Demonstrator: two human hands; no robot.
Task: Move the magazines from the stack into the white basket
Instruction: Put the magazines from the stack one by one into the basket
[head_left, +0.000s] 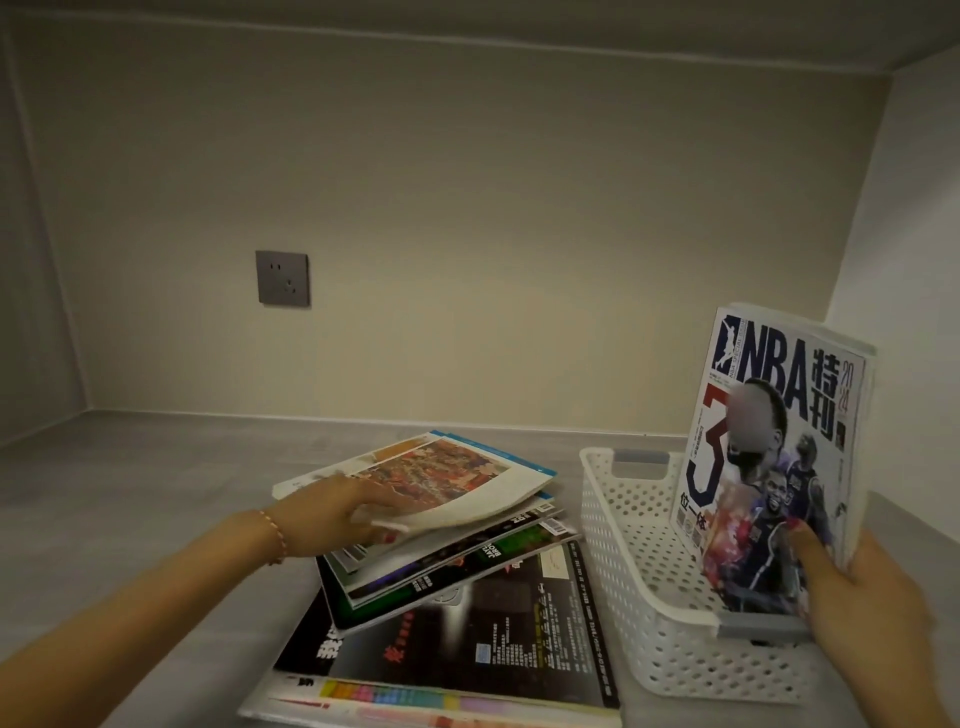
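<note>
At about 8 o'clock, the top magazine (436, 480) of the stack (447, 597) is pinched at its near edge by the left hand (332, 517), apparently for lifting. At 4 o'clock, the NBA magazine (769, 467) is held upright in the white basket (654, 623), the right hand (857, 597) clamped on its lower corner; release against the right wall seems needed next.

Two bare arms are seen, and no sleeves are worn on them. A thin bracelet of small pink and orange beads (274, 535) is worn around the wrist of the left hand (332, 517). The beads are tiny and round, and they are strung in one line. Red polish is seen on a nail of the left hand. Red polish is also seen on the thumbnail of the right hand (857, 597). No rings or watch can be made out. The fingers are slim, and the nails are kept short.
</note>
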